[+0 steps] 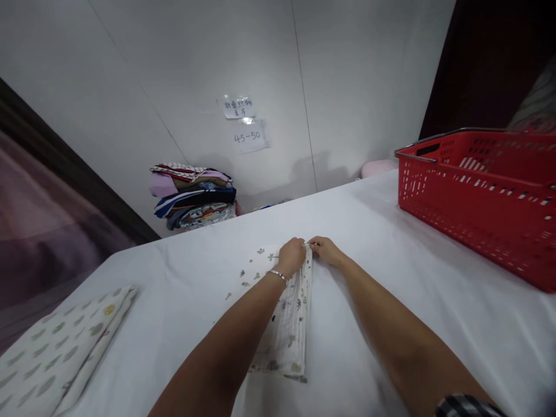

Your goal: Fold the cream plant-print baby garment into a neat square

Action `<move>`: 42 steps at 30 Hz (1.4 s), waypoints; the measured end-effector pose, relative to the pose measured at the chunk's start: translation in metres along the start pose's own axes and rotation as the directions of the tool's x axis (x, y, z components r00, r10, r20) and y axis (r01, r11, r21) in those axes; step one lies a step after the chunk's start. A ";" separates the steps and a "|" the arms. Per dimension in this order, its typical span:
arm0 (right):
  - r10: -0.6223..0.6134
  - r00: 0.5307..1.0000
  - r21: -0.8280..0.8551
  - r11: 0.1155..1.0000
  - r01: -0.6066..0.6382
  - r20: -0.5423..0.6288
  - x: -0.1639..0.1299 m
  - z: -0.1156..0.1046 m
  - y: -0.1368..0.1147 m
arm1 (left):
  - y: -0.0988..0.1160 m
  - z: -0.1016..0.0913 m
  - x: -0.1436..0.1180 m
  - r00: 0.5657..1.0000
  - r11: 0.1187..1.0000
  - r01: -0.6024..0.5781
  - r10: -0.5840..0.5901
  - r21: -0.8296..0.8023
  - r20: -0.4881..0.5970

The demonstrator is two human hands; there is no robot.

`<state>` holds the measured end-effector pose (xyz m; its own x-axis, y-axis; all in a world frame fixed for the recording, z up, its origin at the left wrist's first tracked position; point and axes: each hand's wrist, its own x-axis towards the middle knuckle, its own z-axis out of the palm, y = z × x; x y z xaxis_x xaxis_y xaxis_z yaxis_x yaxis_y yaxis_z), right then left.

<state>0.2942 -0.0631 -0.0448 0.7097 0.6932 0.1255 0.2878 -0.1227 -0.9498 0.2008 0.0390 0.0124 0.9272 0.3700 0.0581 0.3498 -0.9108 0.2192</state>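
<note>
Since both hands meet at the far right corner of the printed cloth (292, 339), that corner reads as the control point. Cloth is flat on the white surface (356, 214), centred in front of the person, long side running away from them. Layers show along its right side, so it's at least partly folded. Left part is white on white; its outline is hard to trace.

Right hand (326, 250): fingers narrow, thumb and fingertips pinching the corner from the right. Likely a small pinch so the layers can be lined up without bunching. Left hand (292, 255): curled, knuckles up, on the cloth just beside that pinch. Its fingertips are hidden, so can't tell if they grip or only press. Looks like it steadies the layers while the right works the edge. Left forearm crosses over the cloth; bracelet (278, 274) on that wrist.

Second cloth (54, 341), leaf-like print, lies folded at the near left, well apart, probably parked there to leave the middle free. Red basket (471, 200) sits far right, clear of both arms, presumably for the same reason. Stack of folded fabrics (195, 197) stands beyond the far edge, by the wall (360, 87). Two paper notes (238, 108) are taped above; lower one reads "45-50".
</note>
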 end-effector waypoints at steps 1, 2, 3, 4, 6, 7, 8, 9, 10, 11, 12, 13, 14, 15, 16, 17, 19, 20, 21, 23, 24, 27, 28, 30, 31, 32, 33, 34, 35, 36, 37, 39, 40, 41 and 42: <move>-0.011 1.000 -0.017 1.000 0.011 -0.010 0.000 0.000 0.001 | 0.000 0.000 0.001 1.000 1.000 -0.002 0.002 0.003 0.016; -0.023 0.999 -0.034 0.999 0.022 -0.023 0.001 0.000 0.002 | 0.000 -0.001 0.002 1.000 1.000 -0.001 0.001 0.004 0.029; -0.033 0.999 -0.048 0.998 0.031 -0.041 0.001 0.000 0.003 | 0.000 -0.002 0.003 0.999 1.000 0.002 -0.002 0.004 0.039; -0.042 0.997 -0.059 0.998 0.038 -0.068 0.002 0.000 0.004 | 0.000 -0.002 0.003 0.999 1.000 0.007 -0.007 0.001 0.045; -0.072 0.989 -0.076 0.995 0.062 -0.128 0.002 -0.001 0.004 | 0.000 -0.004 0.004 0.998 1.000 0.021 -0.020 -0.008 0.055; -0.094 0.984 -0.086 0.993 0.081 -0.149 0.002 -0.001 0.005 | 0.000 -0.005 0.005 0.998 1.000 0.027 -0.026 -0.014 0.061; -0.120 0.980 -0.101 0.989 0.105 -0.158 0.001 -0.001 0.005 | 0.000 -0.006 0.005 0.997 0.999 0.034 -0.033 -0.020 0.066; -0.147 0.977 -0.121 0.984 0.130 -0.152 0.000 -0.002 0.004 | -0.001 -0.006 0.005 0.997 0.999 0.040 -0.038 -0.024 0.071; -0.171 0.976 -0.148 0.978 0.150 -0.137 -0.001 -0.002 0.004 | -0.001 -0.007 0.005 0.996 0.999 0.045 -0.043 -0.028 0.075; -0.186 0.975 -0.178 0.970 0.163 -0.119 -0.003 -0.001 0.003 | -0.001 -0.007 0.006 0.996 0.998 0.048 -0.046 -0.031 0.078; -0.193 0.976 -0.211 0.963 0.168 -0.105 -0.004 -0.001 0.002 | -0.001 -0.007 0.006 0.996 0.998 0.050 -0.047 -0.034 0.080; -0.196 0.976 -0.247 0.954 0.168 -0.096 -0.006 -0.001 0.001 | -0.001 -0.007 0.006 0.996 0.998 0.051 -0.048 -0.036 0.081; -0.198 0.976 -0.284 0.944 0.165 -0.091 -0.007 0.000 0.000 | -0.002 -0.007 0.007 0.995 0.998 0.052 -0.049 -0.038 0.082; -0.203 0.976 -0.323 0.932 0.165 -0.085 -0.008 0.000 -0.001 | -0.002 -0.006 0.007 0.995 0.998 0.053 -0.050 -0.039 0.084; -0.209 0.975 -0.362 0.917 0.168 -0.078 -0.009 0.001 -0.003 | -0.002 -0.006 0.008 0.995 0.998 0.055 -0.052 -0.040 0.086; -0.216 0.974 -0.398 0.901 0.172 -0.068 -0.009 0.002 -0.004 | -0.002 -0.005 0.008 0.995 0.998 0.058 -0.054 -0.040 0.087; -0.223 0.974 -0.457 0.872 0.176 -0.049 -0.011 0.003 -0.007 | -0.002 -0.005 0.009 0.995 0.997 0.060 -0.057 -0.040 0.086; -0.223 0.974 -0.477 0.861 0.177 -0.041 -0.011 0.004 -0.009 | -0.002 -0.004 0.009 0.995 0.997 0.061 -0.057 -0.039 0.085; -0.222 0.974 -0.493 0.852 0.176 -0.036 -0.011 0.005 -0.010 | -0.003 -0.004 0.009 0.995 0.997 0.061 -0.058 -0.038 0.085; -0.222 0.975 -0.518 0.837 0.176 -0.027 -0.012 0.007 -0.012 | -0.003 -0.004 0.010 0.994 0.998 0.060 -0.057 -0.036 0.088; -0.222 0.975 -0.532 0.828 0.175 -0.024 -0.013 0.007 -0.013 | -0.002 -0.004 0.010 0.994 0.998 0.058 -0.055 -0.036 0.089; -0.204 0.979 -0.584 0.797 0.155 -0.019 -0.013 0.008 -0.016 | -0.002 -0.004 0.010 0.995 0.998 0.049 -0.046 -0.036 0.087; -0.194 0.981 -0.601 0.786 0.145 -0.017 -0.013 0.008 -0.016 | -0.001 -0.004 0.010 0.995 0.998 0.047 -0.043 -0.036 0.085; -0.178 0.984 -0.630 0.766 0.132 -0.009 -0.013 0.008 -0.017 | -0.001 -0.004 0.009 0.996 0.998 0.043 -0.041 -0.033 0.082; -0.176 0.984 -0.639 0.757 0.133 -0.005 -0.013 0.008 -0.018 | 0.000 -0.004 0.009 0.996 0.999 0.042 -0.040 -0.032 0.081; -0.178 0.984 -0.646 0.751 0.136 0.000 -0.014 0.008 -0.018 | 0.000 -0.004 0.008 0.996 0.999 0.041 -0.039 -0.030 0.080; -0.180 0.984 -0.651 0.747 0.139 0.003 -0.014 0.008 -0.019 | 0.000 -0.004 0.008 0.996 0.999 0.040 -0.038 -0.029 0.078; -0.181 0.984 -0.653 0.744 0.138 0.002 -0.014 0.009 -0.020 | 0.000 -0.004 0.008 0.996 0.999 0.038 -0.036 -0.028 0.076; -0.177 0.984 -0.656 0.743 0.135 0.002 -0.014 0.009 -0.020 | 0.000 -0.004 0.008 0.997 0.999 0.036 -0.033 -0.028 0.074; -0.171 0.985 -0.660 0.740 0.131 0.004 -0.014 0.009 -0.021 | 0.000 -0.004 0.007 0.997 0.999 0.032 -0.030 -0.028 0.071; -0.162 0.987 -0.665 0.735 0.128 0.011 -0.015 0.010 -0.021 | -0.001 -0.003 0.007 0.997 0.999 0.029 -0.027 -0.028 0.069; -0.161 0.987 -0.675 0.726 0.134 0.023 -0.015 0.010 -0.021 | -0.001 -0.003 0.007 0.998 0.999 0.023 -0.021 -0.026 0.063; -0.172 0.985 -0.675 0.724 0.143 0.025 -0.015 0.009 -0.021 | -0.001 -0.003 0.007 0.998 1.000 0.020 -0.018 -0.022 0.058; -0.189 0.982 -0.669 0.727 0.154 0.022 -0.015 0.008 -0.020 | -0.001 -0.003 0.007 0.999 1.000 0.016 -0.015 -0.017 0.050; -0.207 0.978 -0.658 0.735 0.164 0.013 -0.014 0.007 -0.019 | 0.000 -0.003 0.007 0.999 1.000 0.011 -0.010 -0.010 0.041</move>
<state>0.2740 -0.0658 -0.0309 0.6265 0.7126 0.3156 0.7511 -0.4438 -0.4889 0.2067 0.0425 0.0156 0.9282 0.3717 0.0157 0.3584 -0.9048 0.2300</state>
